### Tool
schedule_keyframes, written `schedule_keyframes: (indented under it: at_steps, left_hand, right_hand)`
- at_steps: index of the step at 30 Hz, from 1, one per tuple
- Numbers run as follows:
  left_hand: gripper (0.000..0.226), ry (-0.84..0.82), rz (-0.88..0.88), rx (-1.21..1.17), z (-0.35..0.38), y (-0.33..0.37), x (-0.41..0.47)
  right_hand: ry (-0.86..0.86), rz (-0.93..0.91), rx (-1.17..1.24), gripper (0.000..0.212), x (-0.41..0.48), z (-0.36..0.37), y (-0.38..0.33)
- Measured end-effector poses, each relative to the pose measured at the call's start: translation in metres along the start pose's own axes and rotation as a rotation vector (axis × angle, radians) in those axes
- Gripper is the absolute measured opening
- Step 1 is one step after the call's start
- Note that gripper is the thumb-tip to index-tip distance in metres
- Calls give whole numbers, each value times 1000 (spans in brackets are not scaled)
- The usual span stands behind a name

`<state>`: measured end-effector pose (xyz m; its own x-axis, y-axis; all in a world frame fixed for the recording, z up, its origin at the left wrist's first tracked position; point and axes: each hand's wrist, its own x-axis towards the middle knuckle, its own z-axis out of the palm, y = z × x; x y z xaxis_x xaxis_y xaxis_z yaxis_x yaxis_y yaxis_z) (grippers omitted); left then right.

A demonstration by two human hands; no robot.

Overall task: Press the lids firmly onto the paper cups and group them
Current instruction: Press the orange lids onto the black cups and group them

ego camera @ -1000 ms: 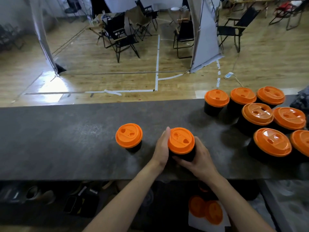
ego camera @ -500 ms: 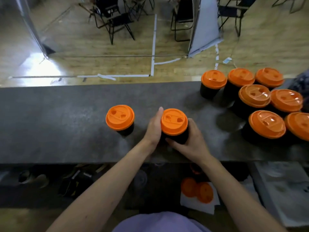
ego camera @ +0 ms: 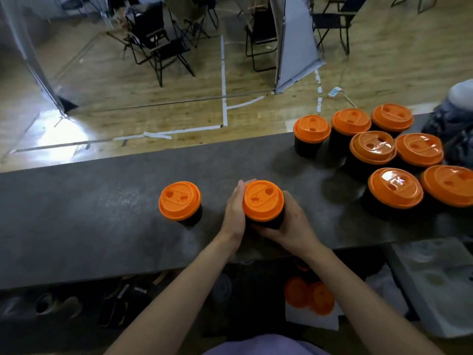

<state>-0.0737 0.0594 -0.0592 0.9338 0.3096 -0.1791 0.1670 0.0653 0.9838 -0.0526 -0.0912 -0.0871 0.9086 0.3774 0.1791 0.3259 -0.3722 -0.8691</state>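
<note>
**Orange lids on every cup in sight; two cups yet to join the group**

Orange caps all nine cups I can see, so the lidding looks nearly done.

Seven cups form the group (ego camera: 395,188) at the right end of the desk (ego camera: 102,213), touching or just beside one another. From where I stand I cannot tell whether each of their lids is pressed fully home.

An eighth cup (ego camera: 271,222) stands near the middle of the desk, well apart from the group. Its lid (ego camera: 263,201) sits level. The left grip (ego camera: 234,213) lies along the cup's left wall, fingers reaching round the far side. The right grip (ego camera: 294,226) wraps the right and near side. Both clasp the wall and neither is on top of the lid, so I judge the pressing here finished and a carry to the group next.

A lone cup (ego camera: 179,201) stands just left of the hands, touched by neither. Its lid looks slightly off-centre and may want a firm press before it, too, goes right.

Spare lids (ego camera: 309,295) lie on white paper below the desk.
</note>
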Motion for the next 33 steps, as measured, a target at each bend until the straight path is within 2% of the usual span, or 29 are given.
schedule_keyframes:
  at_steps: [3,8,11,14,18,23,27,30,33]
  left_hand:
    - [52,-37,-5,40,-4,5,0]
    - [51,60,-22,-12,-1,-5,-6]
    - [59,-21,-61,1,-5,1,-3]
    - [57,-19,-55,22,-8,0,-2]
    - [51,19,-7,43,-2,-7,-6]
    - [61,-61,-31,13,-8,0,-4]
    - [59,-5,9,14,-7,-7,-7]
    - [69,-51,-3,6,-8,-4,-5]
    - [69,-46,-15,-8,-9,-2,-5]
  right_hand:
    - [-39,-62,7,78,1,-3,2]
    - [29,-20,18,77,2,2,-4]
    - [7,-49,8,70,2,-2,0]
    - [-18,-85,11,75,2,-2,0]
    - [-4,-30,11,78,2,1,-4]
    - [-31,-70,12,75,1,-4,-4]
    - [-31,-67,-1,84,0,-1,-6]
    - [-22,-32,-21,77,1,-1,-5]
    - [-35,-66,-31,73,-1,-3,-4]
